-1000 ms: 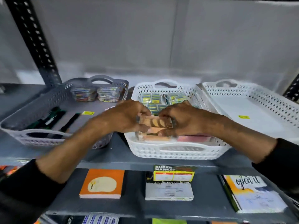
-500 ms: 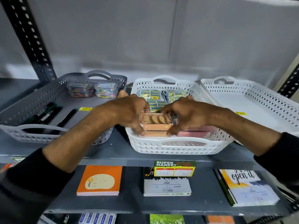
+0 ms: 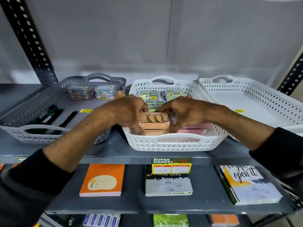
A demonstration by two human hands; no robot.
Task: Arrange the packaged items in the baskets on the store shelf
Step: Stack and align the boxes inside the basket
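Note:
A stack of flat peach-coloured packs sits at the front left of the middle white basket. My left hand grips the stack's left end and my right hand grips its right end; the top pack shows a row of oval shapes. Pink packs lie to the right of the stack, partly hidden by my right hand. Small yellow-and-blue packs fill the back of the same basket.
A grey basket on the left holds black markers and clear boxes of coloured clips. A white basket on the right holds only a yellow sticker. Notebooks and a price tag are on the lower shelf.
Both hands have lowered the top peach pack onto the stack in the basket's front. The view has shifted slightly upward.

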